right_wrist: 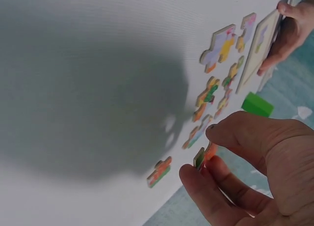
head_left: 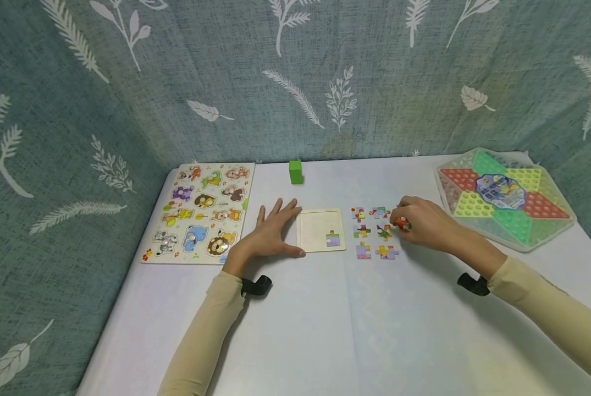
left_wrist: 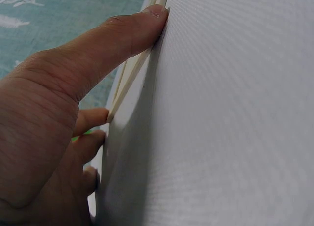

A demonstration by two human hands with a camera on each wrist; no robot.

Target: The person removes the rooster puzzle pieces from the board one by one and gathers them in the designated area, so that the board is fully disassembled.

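Observation:
My left hand (head_left: 272,234) spreads along the left side of a small wooden puzzle tray (head_left: 311,248). Its thumb touches the near edge and its index finger the far corner, as the left wrist view shows. One purple-and-green jigsaw piece (head_left: 332,241) lies inside the tray's near right corner. Between thumb and fingertips, my right hand (head_left: 424,223) pinches a red-orange and green jigsaw piece (right_wrist: 211,151) just above the table. Beside it lie several loose jigsaw pieces (head_left: 363,252) in two columns. A separate orange-green piece (right_wrist: 159,172) rests on the table in the right wrist view.
An animal peg puzzle board (head_left: 201,258) lies left of my left hand. A green block (head_left: 296,172) stands beyond the tray. At the right back sits a hexagonal marble game board (head_left: 505,195) under clear plastic. Leaf-patterned cloth (head_left: 305,77) hangs behind the white table (head_left: 305,330).

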